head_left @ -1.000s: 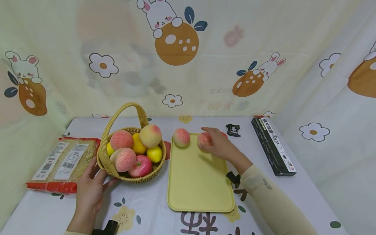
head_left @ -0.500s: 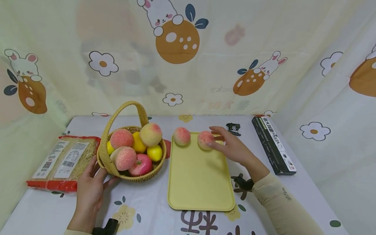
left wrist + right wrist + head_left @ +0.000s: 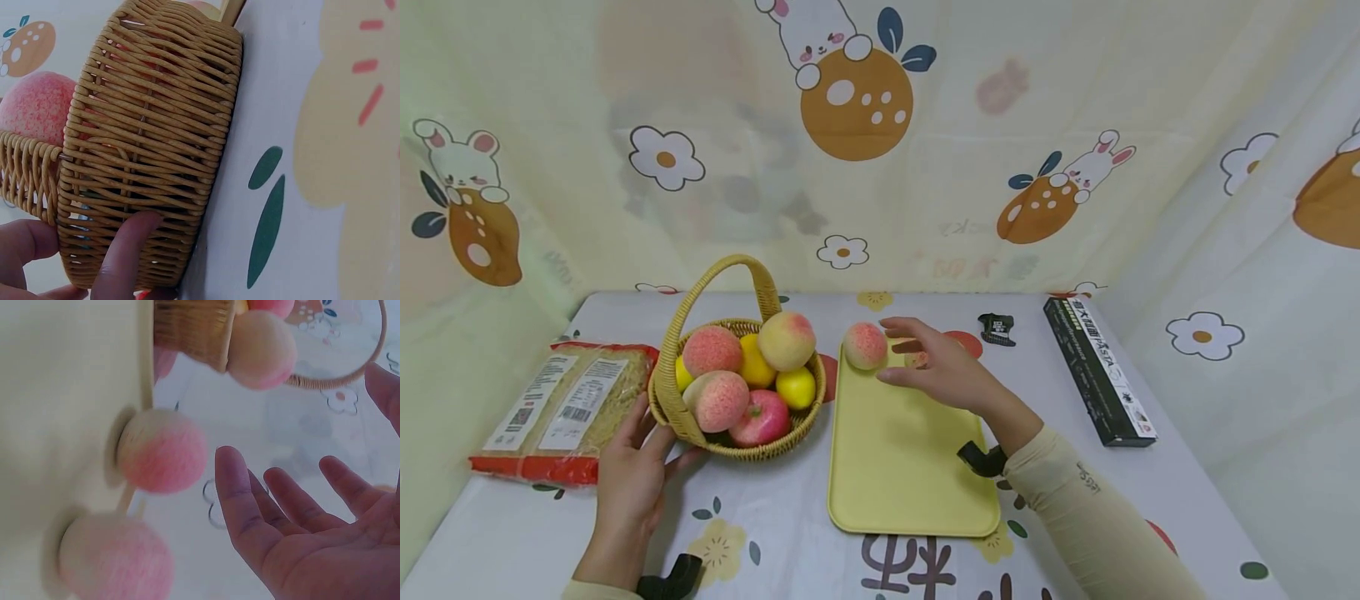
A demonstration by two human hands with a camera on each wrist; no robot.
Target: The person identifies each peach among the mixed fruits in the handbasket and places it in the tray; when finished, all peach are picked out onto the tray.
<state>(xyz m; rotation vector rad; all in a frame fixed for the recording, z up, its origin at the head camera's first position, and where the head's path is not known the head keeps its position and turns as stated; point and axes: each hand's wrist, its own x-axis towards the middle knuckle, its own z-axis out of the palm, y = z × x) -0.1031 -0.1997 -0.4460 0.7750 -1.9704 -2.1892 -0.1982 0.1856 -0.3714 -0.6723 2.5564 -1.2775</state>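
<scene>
My left hand [image 3: 631,483] rests against the near left side of a wicker basket [image 3: 775,451]. The left wrist view has the thumb [image 3: 128,253] lying along the weave. Peaches, a red apple [image 3: 761,419] and yellow fruit fill the basket. A yellow tray [image 3: 910,483] lies beside it, with one peach [image 3: 865,346] at its far left corner. A second peach [image 3: 119,559] sits at the far right, mostly hidden behind my right hand [image 3: 943,367] in the head view. That hand hovers over the tray, fingers spread and holding nothing, a small gap from the left peach.
A clear bag of grain-like food with red ends [image 3: 568,417] lies left of the basket. A long black box [image 3: 1097,375] lies at the right, and a small black packet [image 3: 997,329] is behind the tray. A printed curtain [image 3: 880,208] hangs at the back.
My right hand released the right-hand peach on the tray, drew back to the right, then moved left toward the other peach. The left hand stayed at the basket.
</scene>
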